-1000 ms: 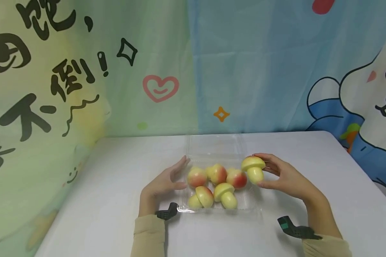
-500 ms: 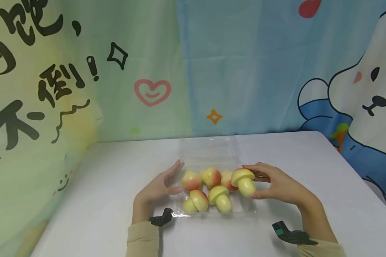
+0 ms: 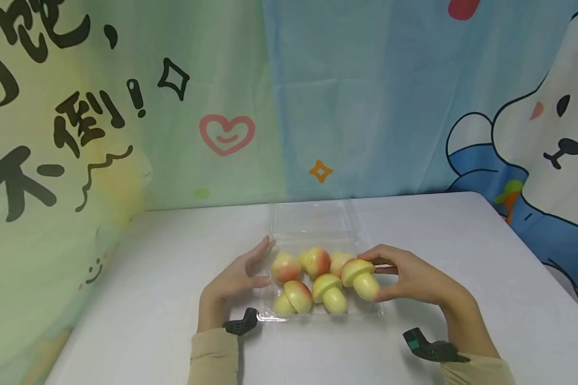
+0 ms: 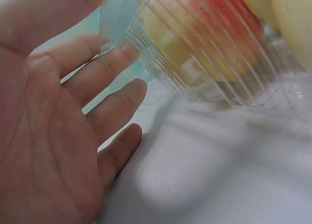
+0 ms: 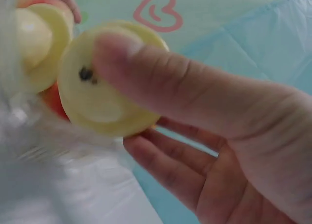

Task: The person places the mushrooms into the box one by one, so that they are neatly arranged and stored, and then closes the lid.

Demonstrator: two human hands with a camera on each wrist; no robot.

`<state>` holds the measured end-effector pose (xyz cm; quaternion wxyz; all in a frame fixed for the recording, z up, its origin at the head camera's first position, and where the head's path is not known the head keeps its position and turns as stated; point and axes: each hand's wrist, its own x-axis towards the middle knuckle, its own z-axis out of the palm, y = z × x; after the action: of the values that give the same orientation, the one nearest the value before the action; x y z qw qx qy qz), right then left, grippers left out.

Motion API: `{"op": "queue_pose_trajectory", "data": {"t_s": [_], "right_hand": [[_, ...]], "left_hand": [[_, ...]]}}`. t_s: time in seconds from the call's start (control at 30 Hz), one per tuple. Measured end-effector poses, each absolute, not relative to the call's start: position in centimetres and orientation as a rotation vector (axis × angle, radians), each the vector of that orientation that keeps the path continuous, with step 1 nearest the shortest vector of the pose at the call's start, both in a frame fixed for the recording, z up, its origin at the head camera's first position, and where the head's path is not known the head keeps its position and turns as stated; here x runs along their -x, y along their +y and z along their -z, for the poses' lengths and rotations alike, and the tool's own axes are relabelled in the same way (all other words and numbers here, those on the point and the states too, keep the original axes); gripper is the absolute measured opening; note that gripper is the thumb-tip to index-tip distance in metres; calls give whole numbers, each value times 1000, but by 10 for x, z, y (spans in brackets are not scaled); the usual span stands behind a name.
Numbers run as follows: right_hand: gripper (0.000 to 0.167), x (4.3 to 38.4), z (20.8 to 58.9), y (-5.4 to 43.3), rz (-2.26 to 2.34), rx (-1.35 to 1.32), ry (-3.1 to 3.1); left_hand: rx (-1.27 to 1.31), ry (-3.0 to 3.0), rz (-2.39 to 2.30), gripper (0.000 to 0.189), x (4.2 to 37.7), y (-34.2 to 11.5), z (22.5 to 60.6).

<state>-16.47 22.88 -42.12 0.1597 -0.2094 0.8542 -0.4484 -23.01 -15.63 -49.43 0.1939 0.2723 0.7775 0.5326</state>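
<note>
In the head view, my right hand (image 3: 407, 275) pinches a yellow toy mushroom (image 3: 364, 286) with a reddish cap top between thumb and fingers. It lies over the front right corner of a clear plastic box (image 3: 275, 318); whether it touches the bottom I cannot tell. The right wrist view shows my thumb pressed on the stem end of this mushroom (image 5: 109, 112). Several similar mushrooms (image 3: 297, 297) sit in the box. My left hand (image 3: 238, 275) stands at the box's left side, fingers extended. Its fingertips meet the ribbed wall (image 4: 195, 77) in the left wrist view.
The transparent lid (image 3: 313, 218) is folded back behind the box, towards the printed curtain (image 3: 366, 107). Everything stands on a white-covered table (image 3: 188, 235). A dark camera mount sits on each wrist, the left one (image 3: 242, 322) close to the box's front left corner.
My right hand has carried the mushroom left, down and nearer, from beside the box's right edge to over its front right corner. The left hand stays by the box. The head view has shifted slightly.
</note>
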Motion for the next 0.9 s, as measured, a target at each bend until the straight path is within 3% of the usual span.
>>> {"op": "queue_pose_trajectory", "data": {"t_s": [0.23,0.9], "right_hand": [[63,167,426,225,1248,688,2453],[53,157,412,207,978,581,2621]], "left_hand": [[-767,2161,-1514,99,231,-155,494],[-742,2104,-1556,99,231,-152,494]]}}
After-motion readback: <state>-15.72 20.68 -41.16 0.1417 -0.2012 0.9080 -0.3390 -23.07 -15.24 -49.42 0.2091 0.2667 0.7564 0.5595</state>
